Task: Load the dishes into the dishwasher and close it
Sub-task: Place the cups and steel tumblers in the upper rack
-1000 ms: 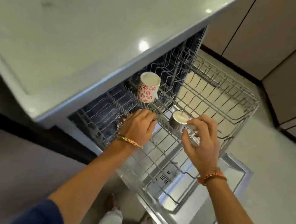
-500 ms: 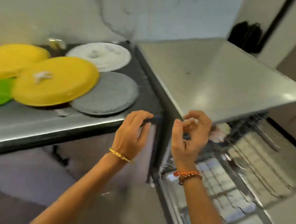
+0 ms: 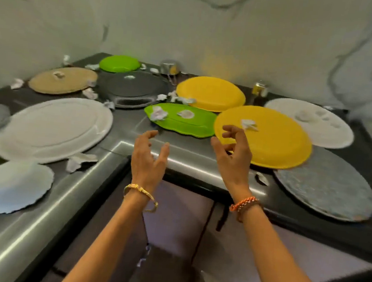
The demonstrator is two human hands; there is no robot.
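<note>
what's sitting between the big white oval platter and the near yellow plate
The green leaf-shaped plate, carrying paper scraps, on the steel counter; head view.

Both my arms reach forward, hands raised and holding nothing.
Left hand [image 3: 148,153] and right hand [image 3: 233,153] hover with fingers loosely curled, apart.

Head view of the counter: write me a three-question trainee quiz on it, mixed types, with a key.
1. True or false: the right hand grips the near round yellow plate.
2. How many round yellow plates are there? A) one B) two C) three
3. Fill in: crumpled paper scraps lie on the ____ leaf-shaped plate between the hands and the far round yellow plate.

Key: 1 false, both hands are empty, left hand too; 2 B; 3 green.
</note>
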